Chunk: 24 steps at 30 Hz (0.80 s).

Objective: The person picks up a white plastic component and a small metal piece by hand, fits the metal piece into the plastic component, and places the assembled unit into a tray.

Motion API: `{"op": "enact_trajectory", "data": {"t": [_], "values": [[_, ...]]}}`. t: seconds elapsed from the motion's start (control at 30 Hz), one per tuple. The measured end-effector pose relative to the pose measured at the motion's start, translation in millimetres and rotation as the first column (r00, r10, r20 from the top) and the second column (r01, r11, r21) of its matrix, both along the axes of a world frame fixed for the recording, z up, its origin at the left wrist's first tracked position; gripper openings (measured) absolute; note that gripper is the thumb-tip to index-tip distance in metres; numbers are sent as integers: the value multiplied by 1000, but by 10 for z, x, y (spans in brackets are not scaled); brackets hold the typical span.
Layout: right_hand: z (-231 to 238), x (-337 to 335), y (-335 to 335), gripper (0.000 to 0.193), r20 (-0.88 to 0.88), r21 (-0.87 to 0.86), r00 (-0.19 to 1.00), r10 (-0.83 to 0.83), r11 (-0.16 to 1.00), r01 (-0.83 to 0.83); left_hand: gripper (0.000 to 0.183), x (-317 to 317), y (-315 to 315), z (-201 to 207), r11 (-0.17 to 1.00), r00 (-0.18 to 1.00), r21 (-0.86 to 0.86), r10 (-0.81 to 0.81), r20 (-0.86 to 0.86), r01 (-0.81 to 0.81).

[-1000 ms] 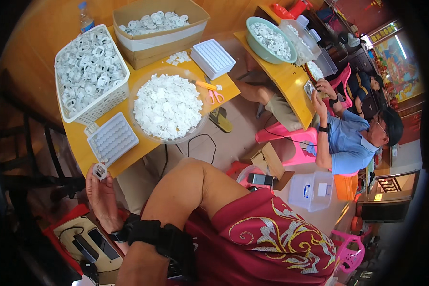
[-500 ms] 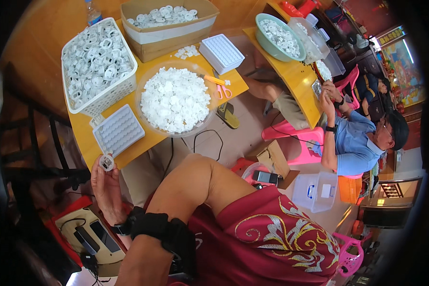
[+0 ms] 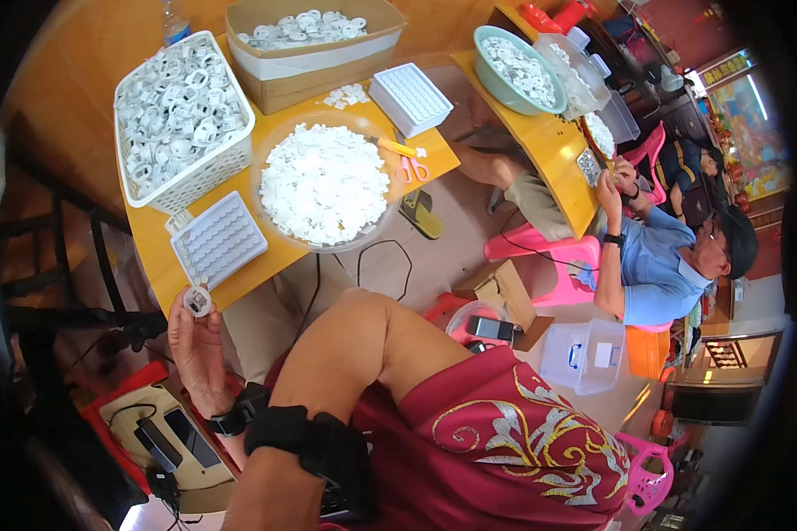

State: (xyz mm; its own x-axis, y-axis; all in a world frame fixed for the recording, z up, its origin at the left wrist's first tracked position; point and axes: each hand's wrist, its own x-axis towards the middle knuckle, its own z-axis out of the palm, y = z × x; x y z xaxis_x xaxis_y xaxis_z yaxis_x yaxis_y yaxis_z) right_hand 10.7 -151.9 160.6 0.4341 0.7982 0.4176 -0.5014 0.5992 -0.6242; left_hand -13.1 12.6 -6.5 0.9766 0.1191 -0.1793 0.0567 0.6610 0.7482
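A small round white plastic part point(image 3: 198, 302) is pinched in the fingertips of my left hand point(image 3: 201, 354), just off the table's near edge. A metallic or dark detail shows at its centre. Right by it on the table lies a white tray point(image 3: 220, 239) with rows of small compartments. My right arm bends across my body, a black band on its forearm; the right hand is outside the picture. Beyond the tray stand a clear round bowl point(image 3: 390, 232) heaped with small white pieces and a white basket point(image 3: 186, 190) full of ring-shaped white parts.
A cardboard box point(image 3: 310, 75) of white parts, a second compartment tray point(image 3: 413, 97), orange-handled scissors point(image 3: 411, 169) and a yellow cutter point(image 3: 399, 148) share the table point(image 3: 279, 265). A co-worker point(image 3: 660, 265) sits at another table on the right, by a green basin point(image 3: 521, 71).
My left hand stays almost still with the round part. My right forearm has shifted slightly downward. The co-worker's hands have drawn back from a small object on the other table.
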Motion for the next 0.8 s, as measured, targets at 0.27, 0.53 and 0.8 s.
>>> {"op": "enact_trajectory", "data": {"t": [0.27,0.53,0.8], "values": [[35,120,-73,35,-39,-64,999,-9,998,7,32,7,24,-46,1000,999,-15,25,26,-25],[85,243,-31,37,-89,-89,995,48,994,-56,37,-23,-78,37,999,999,7,47,-12,-47],[32,371,438,38,-172,-50,951,258,962,-270,28,-43,173,-164,990,999,-134,-32,33,36]]}}
